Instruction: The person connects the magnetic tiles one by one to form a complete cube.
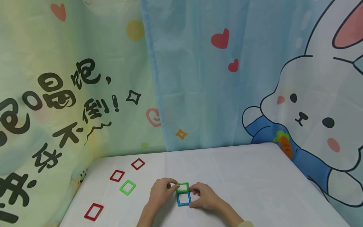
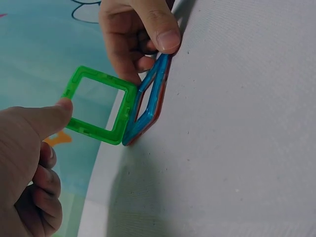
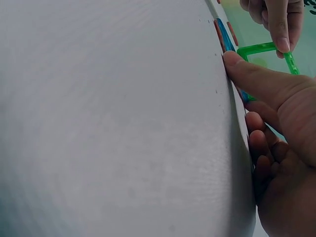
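A green square magnetic tile [image 2: 91, 130] stands raised on edge, pinched at one side by my left hand [image 1: 160, 193] between thumb and fingers. Its lower edge meets the far edge of a blue square magnetic tile [image 1: 183, 204], which lies on the table. In the left wrist view a red layer [image 2: 159, 112] shows beneath the blue tile. My right hand [image 1: 206, 197] holds the blue tile's right side, thumb at the near corner and curled fingers near the seam with the green tile. In the right wrist view that hand hides much of the blue tile.
Left on the white table [image 1: 249, 176] lie a green square tile [image 1: 123, 192] and three red ones: a near red tile [image 1: 89, 218], a middle red tile [image 1: 114, 180] and a far red tile [image 1: 134, 167]. A printed curtain [image 1: 193, 94] hangs behind the table's far edge.
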The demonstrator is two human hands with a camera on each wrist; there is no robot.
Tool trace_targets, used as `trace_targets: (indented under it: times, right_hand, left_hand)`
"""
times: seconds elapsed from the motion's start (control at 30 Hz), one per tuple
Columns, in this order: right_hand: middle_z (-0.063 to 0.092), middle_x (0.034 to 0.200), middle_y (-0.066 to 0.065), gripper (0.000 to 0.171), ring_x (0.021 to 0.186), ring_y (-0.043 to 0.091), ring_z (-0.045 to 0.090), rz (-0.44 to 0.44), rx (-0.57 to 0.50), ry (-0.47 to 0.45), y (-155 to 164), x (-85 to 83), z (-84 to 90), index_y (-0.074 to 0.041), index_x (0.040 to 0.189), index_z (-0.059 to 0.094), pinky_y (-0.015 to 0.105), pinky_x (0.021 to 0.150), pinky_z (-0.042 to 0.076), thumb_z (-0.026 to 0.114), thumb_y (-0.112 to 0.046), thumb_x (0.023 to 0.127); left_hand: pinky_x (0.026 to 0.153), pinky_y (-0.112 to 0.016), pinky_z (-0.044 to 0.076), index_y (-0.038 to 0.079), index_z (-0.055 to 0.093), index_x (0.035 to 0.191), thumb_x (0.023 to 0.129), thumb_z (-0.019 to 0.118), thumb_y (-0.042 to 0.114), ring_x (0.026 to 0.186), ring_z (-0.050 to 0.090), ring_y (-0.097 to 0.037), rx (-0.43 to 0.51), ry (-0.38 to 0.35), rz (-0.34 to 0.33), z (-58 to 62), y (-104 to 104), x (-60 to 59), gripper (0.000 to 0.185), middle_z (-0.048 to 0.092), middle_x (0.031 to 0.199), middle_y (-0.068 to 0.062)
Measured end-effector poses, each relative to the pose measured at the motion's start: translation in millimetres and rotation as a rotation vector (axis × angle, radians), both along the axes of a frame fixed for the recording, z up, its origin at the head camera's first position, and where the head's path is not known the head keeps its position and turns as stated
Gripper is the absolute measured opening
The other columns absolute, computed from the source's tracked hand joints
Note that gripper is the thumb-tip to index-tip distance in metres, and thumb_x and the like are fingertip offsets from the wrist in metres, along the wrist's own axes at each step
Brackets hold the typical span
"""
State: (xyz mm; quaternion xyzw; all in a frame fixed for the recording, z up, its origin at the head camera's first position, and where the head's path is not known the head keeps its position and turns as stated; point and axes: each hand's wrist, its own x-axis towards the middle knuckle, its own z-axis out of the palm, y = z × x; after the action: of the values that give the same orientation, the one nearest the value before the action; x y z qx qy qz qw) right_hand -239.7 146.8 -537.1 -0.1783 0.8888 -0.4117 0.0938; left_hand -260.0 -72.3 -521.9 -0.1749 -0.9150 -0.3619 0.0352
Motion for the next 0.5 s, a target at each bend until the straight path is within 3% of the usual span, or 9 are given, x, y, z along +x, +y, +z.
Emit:
trace_targets:
  times: [0.23, 0.5]
  right_hand:
    - [0.053, 0.086, -0.003, 0.056, 0.078, 0.016, 0.045, 0.002, -0.016, -0.004, 0.0, 0.8, -0.1, -0.002, 0.116, 0.064, 0.028, 0.067, 0.037, 0.088, -0.023, 0.071]
    - [0.061, 0.085, -0.004, 0.036, 0.072, 0.013, 0.052, -0.043, -0.146, 0.034, -2.0, -1.5, 3.2, -0.002, 0.12, 0.065, 0.028, 0.064, 0.042, 0.071, -0.021, 0.09]
  left_hand:
    - [0.045, -0.022, 0.032, 0.017, 0.077, 0.096, 0.087, 0.074, 0.029, 0.051, 0.04, -0.004, -0.004, -0.023, 0.004, -1.3, -0.6, 0.7, 0.015, 0.047, 0.057, 0.011]
    - [0.043, -0.022, 0.034, 0.018, 0.077, 0.095, 0.087, 0.074, 0.03, 0.048, 0.041, -0.003, 0.029, -0.004, -0.006, -4.5, -1.3, -0.8, 0.015, 0.049, 0.055, 0.012]
